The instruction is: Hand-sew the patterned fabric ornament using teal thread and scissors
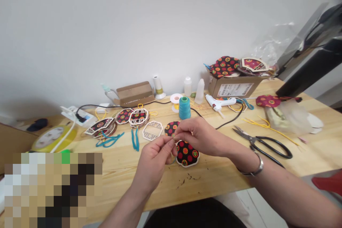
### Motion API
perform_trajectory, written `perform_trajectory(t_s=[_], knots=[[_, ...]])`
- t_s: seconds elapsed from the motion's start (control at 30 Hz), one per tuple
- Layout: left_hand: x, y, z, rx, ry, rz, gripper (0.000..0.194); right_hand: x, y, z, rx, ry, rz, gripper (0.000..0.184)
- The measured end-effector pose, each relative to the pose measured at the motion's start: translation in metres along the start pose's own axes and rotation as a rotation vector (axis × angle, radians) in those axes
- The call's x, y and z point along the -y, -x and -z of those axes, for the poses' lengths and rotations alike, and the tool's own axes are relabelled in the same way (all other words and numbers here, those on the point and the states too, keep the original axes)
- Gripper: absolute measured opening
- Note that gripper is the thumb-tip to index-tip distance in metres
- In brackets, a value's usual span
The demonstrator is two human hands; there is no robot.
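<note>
Your two hands met above the surface [120, 171], the left hand [156, 155] coming in from the left and lower, the right hand [199, 135] reaching across from the right and higher, so that their fingertips came together in a tight pinch. The fingers of both hands were narrow, thumb against forefinger; whatever they gripped there was too small to make out. A thin teal strand [173, 161] showed just under your left fingers, near the left edge of the black floral ornament, but you could not have told from this view whether it ran up into the pinch. The relation that mattered was between that pinch and the black floral ornament [187, 153] with its pale scalloped rim: it lay to the right of the meeting fingertips and a little closer to your body, patterned face up. Its outline was nearly as broad as it was tall, so no long axis stood out. Your right hand was the nearer in this view, overlapping the ornament's far edge, though contact could not be judged; your left fingers sat just beside its left side. Beyond the pinch lay another patterned piece [171, 126], partly hidden by your right hand, and behind that stood the teal thread spool [184, 109].
</note>
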State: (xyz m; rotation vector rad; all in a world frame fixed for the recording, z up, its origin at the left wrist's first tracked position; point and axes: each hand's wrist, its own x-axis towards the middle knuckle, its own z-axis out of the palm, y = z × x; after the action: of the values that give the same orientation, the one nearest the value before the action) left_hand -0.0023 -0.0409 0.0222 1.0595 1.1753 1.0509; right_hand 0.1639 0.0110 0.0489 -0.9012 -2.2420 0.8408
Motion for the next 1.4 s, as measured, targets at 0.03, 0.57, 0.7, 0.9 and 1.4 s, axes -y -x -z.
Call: perform_trajectory(t_s=[0.03,0.57,0.7,0.9,1.4], knots=[[0.000,0.000,0.001,-0.010,-0.028,0.000,0.019,0.000,0.000,0.001,0.008,0.001,0.002,0.017],[-0.011,0.008,0.014,-0.228,0.231,-0.005,0.023,-0.013,-0.086,0.053,0.045,0.321,0.219,0.019],[-0.015,0.009,0.011,-0.219,0.294,0.025,0.024,-0.031,-0.107,0.062,-0.083,0.274,0.131,0.019],[-0.012,0.011,0.009,-0.183,0.375,0.050,0.023,-0.046,-0.119,0.076,-0.310,0.145,-0.075,0.013],[0.002,0.021,0.008,-0.211,0.389,0.085,0.022,0.018,-0.085,0.127,-0.220,-0.587,-0.268,0.057]])
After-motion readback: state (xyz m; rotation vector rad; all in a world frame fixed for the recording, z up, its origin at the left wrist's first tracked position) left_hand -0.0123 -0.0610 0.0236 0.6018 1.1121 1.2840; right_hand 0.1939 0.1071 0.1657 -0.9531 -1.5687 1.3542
